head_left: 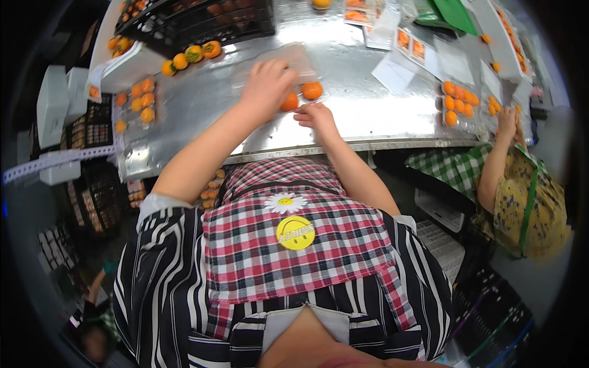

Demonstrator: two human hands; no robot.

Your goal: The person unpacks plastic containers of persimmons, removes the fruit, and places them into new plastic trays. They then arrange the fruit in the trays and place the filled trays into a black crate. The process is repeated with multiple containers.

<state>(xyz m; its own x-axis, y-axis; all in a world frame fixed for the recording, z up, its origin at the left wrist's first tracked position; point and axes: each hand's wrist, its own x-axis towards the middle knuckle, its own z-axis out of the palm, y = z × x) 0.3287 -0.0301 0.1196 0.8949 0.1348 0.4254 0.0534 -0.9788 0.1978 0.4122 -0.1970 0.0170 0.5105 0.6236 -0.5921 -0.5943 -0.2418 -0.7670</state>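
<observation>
Left hand (267, 84) over clear plastic packaging (299, 60), fingers bent (grip hidden), right hand (317, 116) beside 2 orange fruits (312, 91), fingers part-curled, hold impossible to tell, metal table (199, 113) beneath

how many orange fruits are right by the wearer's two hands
2: the left fruit is next to the left hand, the right fruit just beyond the right hand; the left hand may hide more.

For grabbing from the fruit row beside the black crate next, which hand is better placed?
Likely your left hand: it is nearer the fruit row  by the black crate; your right hand is farther.
</observation>
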